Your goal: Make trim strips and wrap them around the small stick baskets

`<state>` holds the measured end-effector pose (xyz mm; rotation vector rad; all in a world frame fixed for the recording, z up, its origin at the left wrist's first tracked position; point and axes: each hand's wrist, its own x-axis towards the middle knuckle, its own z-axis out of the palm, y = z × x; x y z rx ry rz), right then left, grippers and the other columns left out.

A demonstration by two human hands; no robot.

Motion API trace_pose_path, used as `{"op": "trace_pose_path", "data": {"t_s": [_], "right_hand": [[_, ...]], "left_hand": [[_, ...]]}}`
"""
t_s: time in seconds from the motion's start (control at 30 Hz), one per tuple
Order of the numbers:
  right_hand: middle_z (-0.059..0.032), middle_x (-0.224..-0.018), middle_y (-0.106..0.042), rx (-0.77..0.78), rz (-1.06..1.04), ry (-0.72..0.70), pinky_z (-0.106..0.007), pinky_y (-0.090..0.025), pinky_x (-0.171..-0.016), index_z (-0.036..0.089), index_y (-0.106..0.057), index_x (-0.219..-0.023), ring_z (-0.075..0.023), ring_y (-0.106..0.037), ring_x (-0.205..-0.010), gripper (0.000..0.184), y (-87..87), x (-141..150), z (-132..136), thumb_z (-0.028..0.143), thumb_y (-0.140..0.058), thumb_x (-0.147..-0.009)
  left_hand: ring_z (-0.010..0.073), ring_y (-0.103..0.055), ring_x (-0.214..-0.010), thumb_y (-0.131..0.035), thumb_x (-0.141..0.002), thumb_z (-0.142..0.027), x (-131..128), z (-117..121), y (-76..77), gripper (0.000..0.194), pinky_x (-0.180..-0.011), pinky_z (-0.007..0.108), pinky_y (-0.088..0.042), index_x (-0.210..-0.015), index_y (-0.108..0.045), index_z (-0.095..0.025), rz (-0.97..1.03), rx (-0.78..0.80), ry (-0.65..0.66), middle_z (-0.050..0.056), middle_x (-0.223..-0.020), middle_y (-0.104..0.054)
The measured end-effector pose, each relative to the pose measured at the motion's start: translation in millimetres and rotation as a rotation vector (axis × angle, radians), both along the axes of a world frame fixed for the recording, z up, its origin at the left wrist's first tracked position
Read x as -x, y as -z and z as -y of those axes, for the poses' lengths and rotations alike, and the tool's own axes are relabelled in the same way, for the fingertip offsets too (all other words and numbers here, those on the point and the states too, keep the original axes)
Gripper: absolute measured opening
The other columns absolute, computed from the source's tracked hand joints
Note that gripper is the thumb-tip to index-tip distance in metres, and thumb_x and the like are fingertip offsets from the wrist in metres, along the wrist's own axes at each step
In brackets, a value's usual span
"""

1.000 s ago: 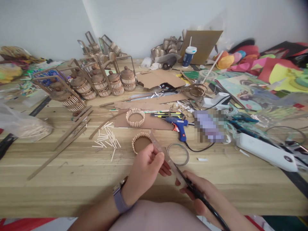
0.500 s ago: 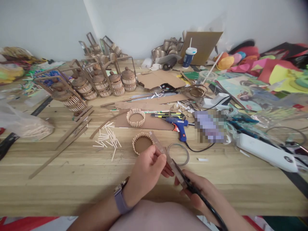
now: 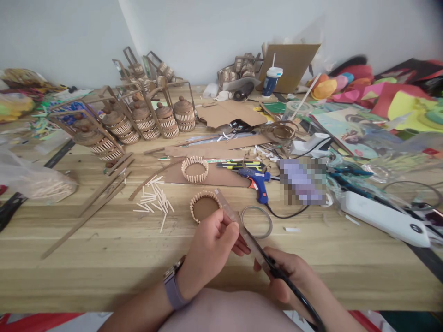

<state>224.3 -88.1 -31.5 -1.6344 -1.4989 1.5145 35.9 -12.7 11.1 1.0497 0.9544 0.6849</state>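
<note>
My left hand (image 3: 214, 237), a watch on its wrist, pinches a narrow brown cardboard strip (image 3: 225, 204) between thumb and fingers. In my right hand (image 3: 294, 269) is a pair of black-handled scissors (image 3: 294, 291). Its blades lie lengthwise along the strip, which runs down toward the right fingers. Just beyond the left fingertips stands a ring of short wooden sticks around a cardboard disc (image 3: 206, 210), partly covered by the strip. A second stick ring (image 3: 194, 170) sits behind it. Loose short sticks (image 3: 155, 198) lie scattered to the left.
A blue glue gun (image 3: 259, 182) and a roll of tape (image 3: 256, 222) lie right of the rings. Several finished miniature baskets with handles (image 3: 168, 121) stand at the back left. Cardboard strips (image 3: 86, 216) lie left, a white power bank-like device (image 3: 384, 219) right, a cup (image 3: 272, 82) behind.
The scissors have slid slightly forward along the strip, their blade tip now closer to my left fingers. My left hand and the strip have hardly moved.
</note>
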Motion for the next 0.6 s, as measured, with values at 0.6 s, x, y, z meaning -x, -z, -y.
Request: {"op": "trace_pose_path", "data": {"t_s": [0.6], "right_hand": [[-0.0070,-0.084,-0.064,-0.167,-0.065,-0.043,-0.027,-0.050,-0.062,0.015,-0.067,-0.097,-0.0219,-0.058,-0.075,0.087,-8.0,7.8,-2.2,0.092,-0.041,-0.064]], "left_hand": [[0.0150,-0.068,-0.052,-0.051,-0.082,-0.030,-2.9,5.2,0.7,0.014,-0.050,0.021,-0.053,-0.074,-0.046,-0.019,-0.057,0.024,0.073,0.001,-0.054,-0.066]]}}
